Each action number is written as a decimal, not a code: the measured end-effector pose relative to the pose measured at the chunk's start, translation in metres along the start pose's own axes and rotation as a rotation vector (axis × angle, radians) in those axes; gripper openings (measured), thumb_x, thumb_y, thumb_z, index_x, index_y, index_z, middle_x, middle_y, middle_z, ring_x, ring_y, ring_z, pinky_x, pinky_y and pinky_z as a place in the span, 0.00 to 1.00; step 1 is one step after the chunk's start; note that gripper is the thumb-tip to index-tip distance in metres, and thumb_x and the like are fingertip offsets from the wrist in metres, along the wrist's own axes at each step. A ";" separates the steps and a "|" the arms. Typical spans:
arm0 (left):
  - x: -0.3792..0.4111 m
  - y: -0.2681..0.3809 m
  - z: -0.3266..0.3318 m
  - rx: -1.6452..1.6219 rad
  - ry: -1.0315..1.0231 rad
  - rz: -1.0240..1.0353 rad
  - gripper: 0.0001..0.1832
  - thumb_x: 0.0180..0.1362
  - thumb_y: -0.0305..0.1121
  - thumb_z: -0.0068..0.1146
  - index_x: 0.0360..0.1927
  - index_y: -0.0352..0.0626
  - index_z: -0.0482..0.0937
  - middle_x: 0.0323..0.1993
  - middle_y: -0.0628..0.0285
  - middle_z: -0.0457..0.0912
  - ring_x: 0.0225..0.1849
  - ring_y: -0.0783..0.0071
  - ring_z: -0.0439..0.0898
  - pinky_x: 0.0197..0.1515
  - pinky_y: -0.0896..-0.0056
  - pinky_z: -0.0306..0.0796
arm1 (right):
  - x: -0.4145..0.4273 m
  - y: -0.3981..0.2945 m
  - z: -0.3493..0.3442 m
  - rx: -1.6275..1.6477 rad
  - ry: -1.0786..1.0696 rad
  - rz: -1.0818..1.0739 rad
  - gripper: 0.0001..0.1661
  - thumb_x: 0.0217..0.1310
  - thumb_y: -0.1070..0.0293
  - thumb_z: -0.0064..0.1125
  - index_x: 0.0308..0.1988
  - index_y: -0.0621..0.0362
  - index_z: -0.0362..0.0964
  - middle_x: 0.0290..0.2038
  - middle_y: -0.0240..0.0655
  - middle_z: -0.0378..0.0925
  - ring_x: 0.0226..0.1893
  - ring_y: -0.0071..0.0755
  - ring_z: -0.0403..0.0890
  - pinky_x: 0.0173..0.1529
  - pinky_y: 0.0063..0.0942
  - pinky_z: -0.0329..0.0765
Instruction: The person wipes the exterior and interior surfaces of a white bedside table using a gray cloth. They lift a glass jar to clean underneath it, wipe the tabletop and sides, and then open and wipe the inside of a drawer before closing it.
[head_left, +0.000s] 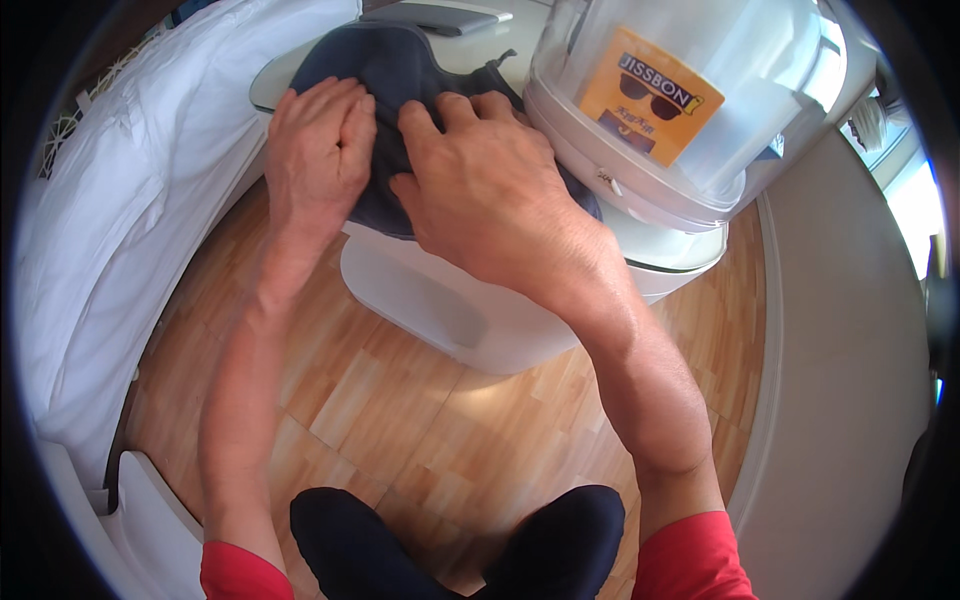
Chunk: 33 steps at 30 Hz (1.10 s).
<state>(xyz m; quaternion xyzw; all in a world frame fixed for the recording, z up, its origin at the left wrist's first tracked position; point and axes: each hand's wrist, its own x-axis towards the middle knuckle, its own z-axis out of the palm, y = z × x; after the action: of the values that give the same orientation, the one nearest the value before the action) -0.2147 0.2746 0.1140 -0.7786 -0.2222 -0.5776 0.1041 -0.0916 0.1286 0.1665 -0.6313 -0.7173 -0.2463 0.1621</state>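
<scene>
A dark fabric item (382, 56), with a knotted cord at its upper right, is spread over the glass top of a white bedside table (480, 307). My left hand (322, 150) rests on the cloth's left part, its fingers curled; whether it pinches the fabric cannot be told. Near the cloth's middle, my right hand (480, 172) presses down with fingers bent and somewhat apart, nothing seen in its grasp. The fabric's right edge runs beneath the right hand and beside a clear plastic container.
The clear domed container (675, 202) with an orange printed box (651, 96) stands at the table's right. A grey flat object (442, 19) lies behind the cloth. White bedding (127, 172) hangs at left, a pale wall (832, 337) rises at right, and wood-look floor (420, 420) lies below.
</scene>
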 end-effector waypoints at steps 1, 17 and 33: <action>-0.001 0.004 0.000 -0.010 0.003 -0.017 0.12 0.65 0.35 0.53 0.40 0.38 0.84 0.44 0.55 0.85 0.53 0.53 0.80 0.62 0.50 0.64 | 0.000 0.001 -0.001 0.012 -0.017 -0.015 0.22 0.58 0.64 0.64 0.48 0.64 0.70 0.44 0.48 0.76 0.47 0.55 0.76 0.48 0.46 0.78; -0.027 0.048 0.000 -0.067 0.014 0.015 0.14 0.64 0.32 0.53 0.49 0.35 0.80 0.51 0.54 0.81 0.59 0.52 0.75 0.66 0.45 0.60 | -0.050 0.009 0.006 -0.030 0.302 -0.151 0.26 0.52 0.72 0.56 0.53 0.67 0.72 0.49 0.49 0.77 0.50 0.46 0.77 0.54 0.37 0.74; -0.058 0.136 0.023 -0.268 0.167 -0.053 0.21 0.58 0.30 0.53 0.54 0.29 0.76 0.60 0.42 0.73 0.67 0.41 0.66 0.68 0.40 0.55 | -0.114 0.050 -0.005 0.013 0.532 -0.174 0.21 0.44 0.79 0.61 0.43 0.58 0.81 0.47 0.40 0.80 0.47 0.44 0.81 0.54 0.40 0.74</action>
<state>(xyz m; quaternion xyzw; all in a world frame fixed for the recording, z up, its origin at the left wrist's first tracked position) -0.1452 0.1514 0.0649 -0.7286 -0.1542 -0.6674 0.0023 -0.0255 0.0361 0.1164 -0.4793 -0.7026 -0.4120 0.3271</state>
